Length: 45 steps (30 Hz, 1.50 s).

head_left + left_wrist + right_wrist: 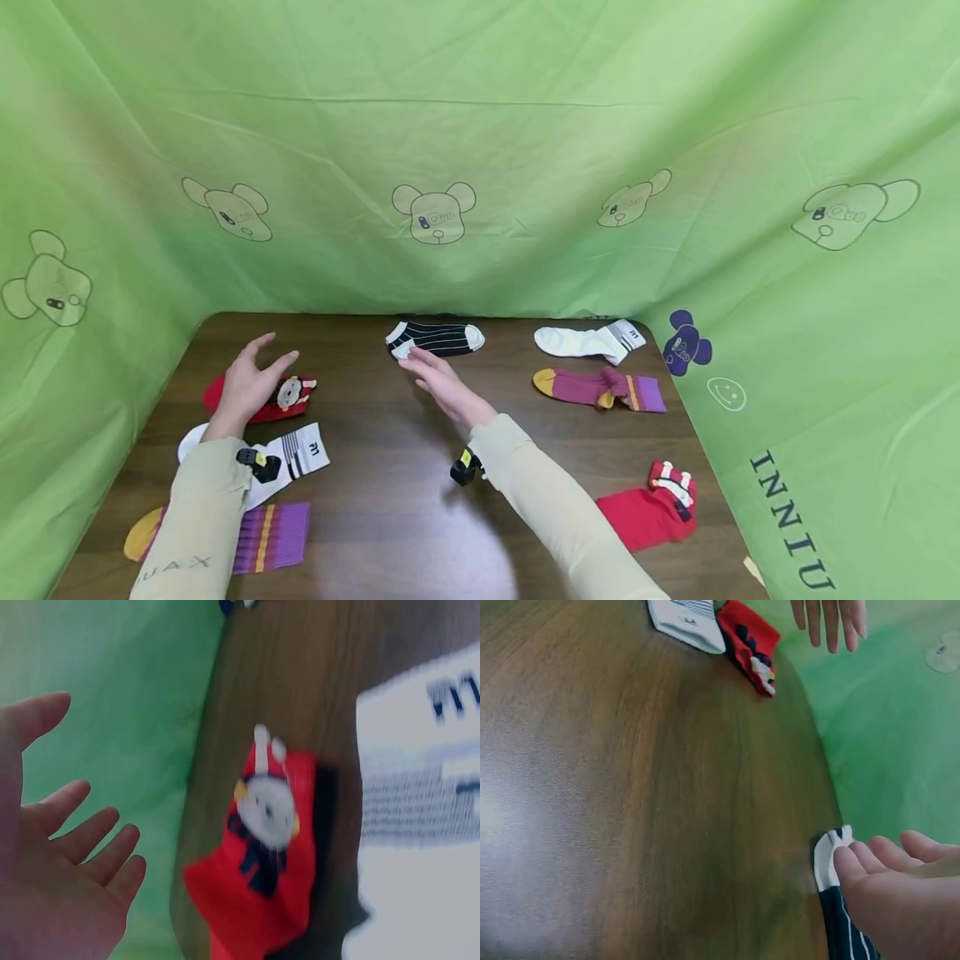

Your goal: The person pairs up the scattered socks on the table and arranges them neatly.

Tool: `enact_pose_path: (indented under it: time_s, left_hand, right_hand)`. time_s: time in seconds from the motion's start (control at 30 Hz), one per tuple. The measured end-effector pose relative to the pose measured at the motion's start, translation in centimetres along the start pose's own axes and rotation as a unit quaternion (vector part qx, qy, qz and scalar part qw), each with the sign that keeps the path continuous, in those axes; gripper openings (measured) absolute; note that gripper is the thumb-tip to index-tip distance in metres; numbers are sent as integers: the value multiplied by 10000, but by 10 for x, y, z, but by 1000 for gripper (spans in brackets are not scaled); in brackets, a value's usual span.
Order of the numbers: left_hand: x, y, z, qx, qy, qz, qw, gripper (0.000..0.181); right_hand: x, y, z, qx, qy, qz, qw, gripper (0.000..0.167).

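Note:
My left hand (pixel 249 385) hovers over the red sock (pixel 294 398) with a cartoon face, thumb and fingers spread and holding nothing. In the left wrist view the left hand (pixel 75 870) is beside that sock (pixel 266 817), apart from it. At the far edge lies a black ankle sock (pixel 442 339) with white stripes, heel and toe. My right hand (pixel 448 390) is just in front of its white heel, fingers extended. From the right wrist, the hand (pixel 904 892) overlaps the striped sock (pixel 840 919); whether it touches cannot be told.
On the left lie a white sock (pixel 303 450) and a purple-and-yellow sock (pixel 273 537), partly under my left forearm. On the right are a white sock (pixel 577 342), a purple-and-yellow sock (pixel 585 387) and a red sock (pixel 641 517). Green cloth (pixel 525 250) walls the brown table (pixel 390 517).

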<state>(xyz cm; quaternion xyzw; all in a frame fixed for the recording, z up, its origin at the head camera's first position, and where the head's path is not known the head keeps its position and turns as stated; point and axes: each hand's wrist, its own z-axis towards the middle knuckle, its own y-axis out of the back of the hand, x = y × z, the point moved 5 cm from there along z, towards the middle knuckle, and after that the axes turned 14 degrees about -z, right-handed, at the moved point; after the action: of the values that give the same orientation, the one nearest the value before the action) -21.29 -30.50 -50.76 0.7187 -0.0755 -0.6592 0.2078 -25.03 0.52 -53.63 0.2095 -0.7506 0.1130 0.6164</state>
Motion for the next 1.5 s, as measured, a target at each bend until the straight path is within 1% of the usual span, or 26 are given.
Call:
enact_pose_path:
  time_s: [0.13,0.3,0.4,0.5,0.63,0.77,0.93,1.03,1.1,1.17,1.27,1.5]
  left_hand:
    - [7,19,3,-121,128,226,9996,80]
    - [18,38,3,-195,225,576,9979,77]
    - [29,44,0,-232,361,740,9963,73]
    - [43,48,-4,-342,507,762,9952,66]
    - [58,48,-6,-430,581,804,9941,59]
    - [67,47,-7,-408,605,955,9928,56]
    - [71,43,-6,-235,674,1204,9902,65]
    - [73,38,-4,-46,762,1498,9858,72]
    - [73,35,-3,46,839,1663,9825,76]
    - [73,31,-2,111,835,1815,9798,77]
    - [68,25,0,164,842,1896,9781,78]
    - [56,8,4,354,783,1879,9784,68]
  right_hand:
    - [5,-7,7,64,-13,-188,9998,73]
    - [8,-19,13,198,-94,-178,9996,69]
    - [3,-27,13,321,-257,-224,9989,69]
    - [-3,-34,12,397,-445,-374,9975,70]
    - [-12,-37,10,407,-591,-543,9959,69]
    - [-18,-37,10,423,-646,-540,9956,68]
    - [-22,-37,11,444,-672,-514,9954,67]
    - [-22,-38,10,493,-707,-519,9949,68]
    - [-22,-38,9,526,-722,-517,9947,69]
    - [-21,-39,8,547,-711,-526,9946,69]
    - [-22,-40,7,546,-725,-489,9947,69]
    - [-26,-43,7,573,-740,-435,9947,67]
